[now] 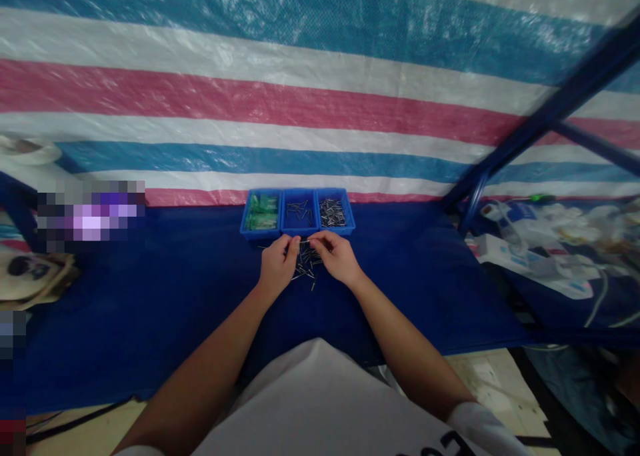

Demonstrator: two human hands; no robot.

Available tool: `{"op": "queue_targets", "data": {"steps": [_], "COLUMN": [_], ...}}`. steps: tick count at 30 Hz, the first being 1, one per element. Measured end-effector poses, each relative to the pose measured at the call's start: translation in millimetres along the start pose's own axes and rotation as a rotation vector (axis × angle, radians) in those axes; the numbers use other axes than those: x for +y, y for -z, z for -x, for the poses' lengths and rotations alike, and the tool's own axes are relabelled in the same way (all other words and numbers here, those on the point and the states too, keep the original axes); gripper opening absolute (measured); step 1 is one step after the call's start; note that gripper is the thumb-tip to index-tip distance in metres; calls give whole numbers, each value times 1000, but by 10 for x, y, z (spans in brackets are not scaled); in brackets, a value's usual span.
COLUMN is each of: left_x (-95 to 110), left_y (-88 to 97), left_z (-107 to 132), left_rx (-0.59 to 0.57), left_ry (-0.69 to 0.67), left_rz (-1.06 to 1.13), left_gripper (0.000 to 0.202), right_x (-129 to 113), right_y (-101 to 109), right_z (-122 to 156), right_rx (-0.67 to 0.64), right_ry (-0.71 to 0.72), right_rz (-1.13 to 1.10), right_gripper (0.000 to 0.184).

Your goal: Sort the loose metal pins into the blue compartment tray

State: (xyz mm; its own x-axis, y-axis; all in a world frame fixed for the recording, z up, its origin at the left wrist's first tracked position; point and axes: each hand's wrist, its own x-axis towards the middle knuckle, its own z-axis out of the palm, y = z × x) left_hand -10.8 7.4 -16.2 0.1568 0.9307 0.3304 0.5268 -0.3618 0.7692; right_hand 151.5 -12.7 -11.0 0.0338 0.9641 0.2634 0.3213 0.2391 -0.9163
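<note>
My left hand (277, 263) and my right hand (339, 259) meet over the table, thumbs and fingertips pinched together. A thin, light-coloured metal pin (305, 241) spans the small gap between them, its ends hidden in the fingers. Beneath lies a loose pile of metal pins (306, 264), too small to tell if they are rivets or screws. Just beyond stand three blue bins side by side. Green-and-clear packets (263, 211) fill the left bin (260, 233). Several pins lie in the middle bin (299, 231), and many more crowd the right bin (342, 231).
A dark blue cover lies on the table (190, 296). Striped plastic sheeting (320, 96) hangs behind it. To the right, a blue metal frame (473, 206) slants up beside white boxes and plastic bags (540, 249). A beige bag-like item (33, 276) sits at the left edge.
</note>
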Motion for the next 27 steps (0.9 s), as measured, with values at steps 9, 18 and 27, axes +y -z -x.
{"op": "queue_targets", "data": {"steps": [9,18,27], "left_x": [-81,-65,-112], "left_y": [-26,-51,-53], "left_z": [60,94,77], "left_rx": [66,133,165], "left_ry": [-5,-248,-148], "left_rz": [42,-30,-22], "left_gripper": [32,30,30], "right_x": [-197,-358,-331], "right_y": [68,302,154], "right_z": [14,31,-88], "right_rx": [-51,-305,-219], "right_ry": [228,309,197], "right_rz": [279,524,321], "right_gripper": [13,13,13]}}
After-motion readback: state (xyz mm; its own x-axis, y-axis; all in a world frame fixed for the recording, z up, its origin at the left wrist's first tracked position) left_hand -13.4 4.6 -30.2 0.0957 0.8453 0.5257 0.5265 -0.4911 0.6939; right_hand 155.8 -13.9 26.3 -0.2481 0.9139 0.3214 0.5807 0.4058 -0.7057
